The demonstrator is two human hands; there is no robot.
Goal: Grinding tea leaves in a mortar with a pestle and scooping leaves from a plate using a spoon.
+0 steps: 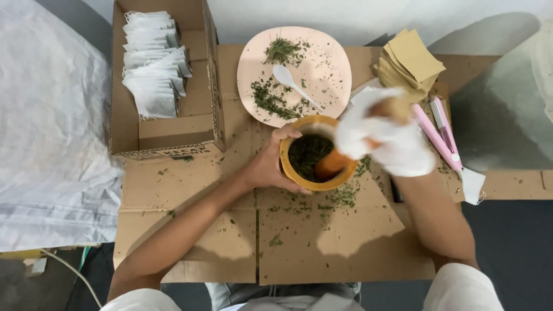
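A round wooden mortar [299, 175] full of dark green crushed leaves stands on flattened cardboard [322, 236]. My left hand [269, 164] wraps around its left side. My right hand [385, 138], in a white glove and blurred by motion, grips a wooden pestle [331, 163] whose end is down in the leaves. Behind the mortar lies a pale pink plate [328, 75] with dried green herbs and a white plastic spoon [292, 83].
An open cardboard box [173, 129] at the back left holds several white filter bags. Tan paper envelopes [412, 60] are stacked at the back right, next to a pink heat sealer [440, 132]. White sacking [46, 132] covers the left. Leaf crumbs lie scattered on the cardboard.
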